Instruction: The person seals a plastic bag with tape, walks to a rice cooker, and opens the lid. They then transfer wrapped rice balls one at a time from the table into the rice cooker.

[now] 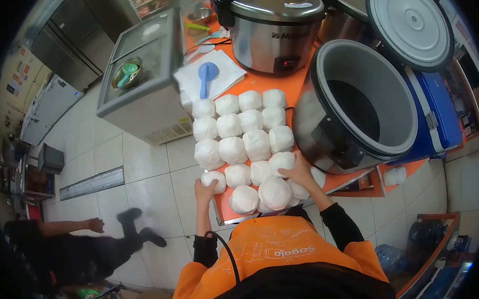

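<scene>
White paper-wrapped bundles [256,145] stand in close rows on an orange tabletop [257,83]. My left hand [203,193] curls around a bundle [214,181] at the left end of the nearest full row. At that row's right end, my right hand [301,174] grips another wrapped bundle [282,163] from its right side. Closer to my body, several more bundles sit bunched together, among them a large round one [275,193] and one beside it [244,199]. What the paper holds is hidden.
A lidded rice cooker [278,36] stands behind; an open one [325,139] is at right. A blue rice paddle [208,75] lies on white paper sheets [230,69]. Left are a chest freezer [140,114] and another person [71,250]. A blue cooler [440,109] stands far right.
</scene>
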`<state>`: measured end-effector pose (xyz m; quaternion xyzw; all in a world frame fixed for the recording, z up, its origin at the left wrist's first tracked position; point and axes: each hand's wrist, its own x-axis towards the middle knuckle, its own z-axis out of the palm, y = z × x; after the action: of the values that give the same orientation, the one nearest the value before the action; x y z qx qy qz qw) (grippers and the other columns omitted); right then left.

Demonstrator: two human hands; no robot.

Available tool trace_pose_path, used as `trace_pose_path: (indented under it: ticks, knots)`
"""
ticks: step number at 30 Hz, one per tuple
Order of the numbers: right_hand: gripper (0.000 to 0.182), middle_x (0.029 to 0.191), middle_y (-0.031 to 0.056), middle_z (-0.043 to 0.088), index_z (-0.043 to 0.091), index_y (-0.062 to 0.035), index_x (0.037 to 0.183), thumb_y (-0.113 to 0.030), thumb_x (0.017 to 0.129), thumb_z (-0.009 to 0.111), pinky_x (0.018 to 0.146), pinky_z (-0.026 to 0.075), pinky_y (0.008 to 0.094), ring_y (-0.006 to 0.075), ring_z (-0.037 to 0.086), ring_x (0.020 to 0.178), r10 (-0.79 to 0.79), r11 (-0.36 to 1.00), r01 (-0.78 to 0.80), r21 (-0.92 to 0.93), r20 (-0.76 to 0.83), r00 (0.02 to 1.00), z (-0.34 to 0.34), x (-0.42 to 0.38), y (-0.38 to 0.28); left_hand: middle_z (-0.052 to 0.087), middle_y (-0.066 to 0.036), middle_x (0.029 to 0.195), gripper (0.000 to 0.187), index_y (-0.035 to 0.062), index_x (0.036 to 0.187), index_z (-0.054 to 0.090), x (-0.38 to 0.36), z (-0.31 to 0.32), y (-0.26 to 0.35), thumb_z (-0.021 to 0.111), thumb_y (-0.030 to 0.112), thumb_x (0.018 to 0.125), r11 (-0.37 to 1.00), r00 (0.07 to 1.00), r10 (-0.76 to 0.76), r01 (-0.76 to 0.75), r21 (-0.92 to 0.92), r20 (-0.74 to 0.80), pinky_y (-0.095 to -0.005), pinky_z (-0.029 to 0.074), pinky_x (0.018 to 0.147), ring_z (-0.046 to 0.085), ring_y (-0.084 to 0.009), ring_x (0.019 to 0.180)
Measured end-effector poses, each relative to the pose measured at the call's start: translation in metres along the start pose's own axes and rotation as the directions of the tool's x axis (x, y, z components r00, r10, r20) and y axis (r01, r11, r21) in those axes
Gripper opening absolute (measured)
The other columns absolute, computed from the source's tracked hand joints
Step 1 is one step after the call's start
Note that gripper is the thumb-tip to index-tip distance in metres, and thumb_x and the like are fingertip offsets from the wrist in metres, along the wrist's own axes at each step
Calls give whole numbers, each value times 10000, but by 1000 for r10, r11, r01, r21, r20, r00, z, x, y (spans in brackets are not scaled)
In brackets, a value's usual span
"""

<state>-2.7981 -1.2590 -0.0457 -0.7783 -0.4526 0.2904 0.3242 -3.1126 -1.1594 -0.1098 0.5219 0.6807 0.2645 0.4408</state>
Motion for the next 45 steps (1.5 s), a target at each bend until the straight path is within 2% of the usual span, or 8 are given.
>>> trace_pose_path:
  ticks: [11,18,21,28,32,38,43,45]
  knots:
    - [569,991,112,558,483,-79,1050,-127,549,751,762,460,335,269,559,918,-740,651,751,113,-130,660,-203,-65,-162,450,-190,1097,719,29,1216,288,-19,-9,7,675,139,620,894,946,-296,225,-389,-132,-403,473,710,509,-294,939]
    - [574,1052,127,493,373,-78,1134,-127,655,686,742,495,349,227,541,952,-64,982,25,186,206,976,-318,84,-131,364,-167,1202,697,83,1269,249,-69,-28,72,608,192,681,784,901,-351,134,-605,-256,-473,416,806,408,-343,1085]
    - [622,1150,141,401,284,-101,1181,-121,692,667,808,484,463,272,463,1064,269,854,-441,277,491,829,-293,144,-64,348,-168,1207,653,76,1269,247,-89,-23,83,563,221,716,772,929,-253,27,-635,-269,-467,406,828,388,-345,1105]
    - [634,1172,180,347,240,-46,1212,-230,735,616,812,488,466,331,472,1044,246,824,-515,236,670,700,-214,166,-18,370,-134,1188,610,85,1230,301,-149,5,91,546,249,696,753,899,-286,-4,-657,-333,-456,403,824,383,-301,1101]
    - [477,1095,202,449,437,-15,1124,-248,738,593,759,515,409,324,541,932,96,987,-12,-161,522,848,-212,174,-1,344,-165,1196,678,58,1271,270,-168,5,130,550,199,670,735,943,-118,-129,-665,-313,-457,389,871,378,-335,1116]
    - [366,996,163,556,525,-35,1053,-201,734,592,740,470,376,320,573,827,-510,722,637,-269,415,753,-233,184,-16,372,-144,1222,922,75,1325,207,-149,32,301,694,308,578,740,913,395,-384,-552,-106,-406,410,902,416,-273,1134]
    - [439,1132,94,498,420,-52,1212,-136,803,554,765,482,299,158,526,949,-416,820,-181,543,783,462,-313,138,-140,234,-108,1313,615,-13,1112,427,-118,86,419,695,213,608,584,547,811,-780,-223,208,-337,465,841,413,-256,1138]
    - [598,1213,110,419,283,-65,1295,-155,783,579,788,483,300,173,476,1037,-493,790,-160,592,768,409,-324,124,-144,257,-145,1296,688,18,1194,341,-111,119,444,700,125,617,617,558,787,-717,-326,263,-333,488,757,450,-245,1077]
